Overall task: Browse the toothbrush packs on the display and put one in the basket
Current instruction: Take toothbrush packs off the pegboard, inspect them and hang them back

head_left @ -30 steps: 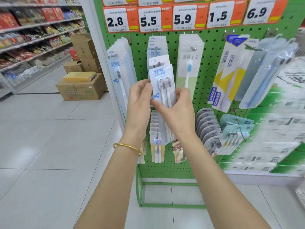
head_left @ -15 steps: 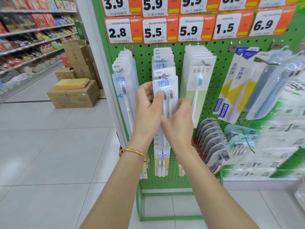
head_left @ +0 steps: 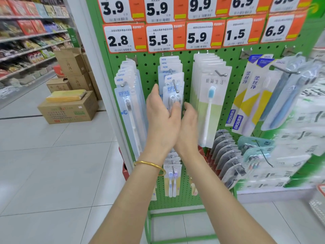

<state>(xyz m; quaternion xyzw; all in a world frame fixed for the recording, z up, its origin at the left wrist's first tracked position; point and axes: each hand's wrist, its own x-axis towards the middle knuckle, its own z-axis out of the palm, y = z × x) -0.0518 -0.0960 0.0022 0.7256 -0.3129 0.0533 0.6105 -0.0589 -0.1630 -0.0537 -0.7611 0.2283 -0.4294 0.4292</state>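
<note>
A twin toothbrush pack (head_left: pixel 173 93) hangs at the front of the middle hook on the green pegboard display (head_left: pixel 186 173), under the 5.5 price tag (head_left: pixel 159 39). My left hand (head_left: pixel 161 118) holds its lower left edge, with the thumb across the front and the fingers straight up alongside. Beside the pack's right edge, my right hand (head_left: pixel 190 125) has its fingers relaxed and grips nothing. My hands hide the lower half of the pack.
Single-brush packs (head_left: pixel 129 106) hang to the left and a blue-brush pack (head_left: pixel 210 103) to the right, with yellow Frog packs (head_left: pixel 246 103) further right. More packs hang on the row below. Cardboard boxes (head_left: pixel 70 106) stand on the floor at left. A wire mesh edge (head_left: pixel 319 208) shows at bottom right.
The twin pack I held in both hands has gone up and back onto the middle hook. My right hand has let go of it. The camera has moved closer to the display.
</note>
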